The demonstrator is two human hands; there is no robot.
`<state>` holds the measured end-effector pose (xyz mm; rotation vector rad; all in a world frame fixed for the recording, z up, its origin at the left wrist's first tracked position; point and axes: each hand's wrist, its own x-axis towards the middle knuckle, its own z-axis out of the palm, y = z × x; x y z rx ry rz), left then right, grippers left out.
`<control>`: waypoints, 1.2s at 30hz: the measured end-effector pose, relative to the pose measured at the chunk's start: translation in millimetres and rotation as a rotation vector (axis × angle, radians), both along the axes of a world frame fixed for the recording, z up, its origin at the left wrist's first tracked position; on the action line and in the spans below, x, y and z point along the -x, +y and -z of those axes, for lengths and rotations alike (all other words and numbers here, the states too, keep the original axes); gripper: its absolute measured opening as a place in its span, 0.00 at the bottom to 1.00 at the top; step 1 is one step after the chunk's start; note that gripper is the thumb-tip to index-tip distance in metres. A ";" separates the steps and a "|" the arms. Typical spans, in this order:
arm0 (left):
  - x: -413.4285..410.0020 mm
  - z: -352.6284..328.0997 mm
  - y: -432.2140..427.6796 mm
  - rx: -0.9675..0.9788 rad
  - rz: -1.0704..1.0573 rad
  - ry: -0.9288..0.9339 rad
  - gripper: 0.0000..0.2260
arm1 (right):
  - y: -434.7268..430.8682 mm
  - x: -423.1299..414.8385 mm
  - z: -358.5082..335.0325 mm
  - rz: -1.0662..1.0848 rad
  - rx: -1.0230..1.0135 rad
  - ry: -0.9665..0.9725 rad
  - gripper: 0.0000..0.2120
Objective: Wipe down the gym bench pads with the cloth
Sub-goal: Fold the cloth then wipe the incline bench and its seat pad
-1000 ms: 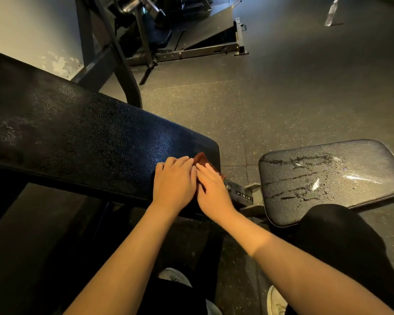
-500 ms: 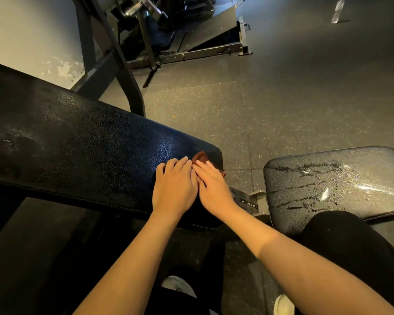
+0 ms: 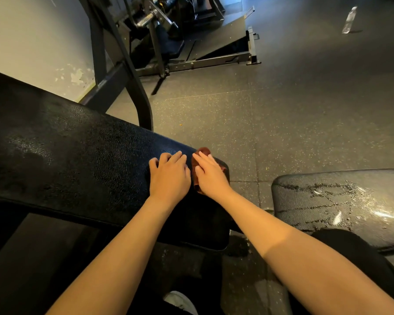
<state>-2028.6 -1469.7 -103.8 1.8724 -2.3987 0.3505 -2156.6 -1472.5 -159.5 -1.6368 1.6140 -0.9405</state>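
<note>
- The reddish-brown cloth (image 3: 201,153) lies bunched at the right end of the long back pad (image 3: 77,155), near its far corner. Most of it is hidden under a palm.
- The right hand (image 3: 210,176) presses flat on the cloth with straight fingers. Its grip is not closed round the fabric, only bearing down on it.
- The left hand (image 3: 170,176) rests on the bare pad just beside the cloth, fingers loosely bent, grip holding nothing (whether it touches the cloth's edge is hard to tell).
- Judged step: wiping the back pad, at its right end. The pad's sheen further left looks patchy, so it may need more passes.
- The seat pad (image 3: 341,205), to the right across a gap, carries wet streaks and droplets and looks not yet wiped.
- The next move likely calls for steady downward pressure and long strokes along the pad, then carrying the cloth over the gap to the seat.
- Further out: speckled rubber floor (image 3: 282,110), a dark machine frame (image 3: 132,71), and a water bottle (image 3: 349,20) standing far right.
</note>
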 end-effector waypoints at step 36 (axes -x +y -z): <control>-42.9 -30.1 -27.2 0.079 -0.038 -0.086 0.20 | -23.9 -36.4 -11.2 0.118 0.120 0.017 0.20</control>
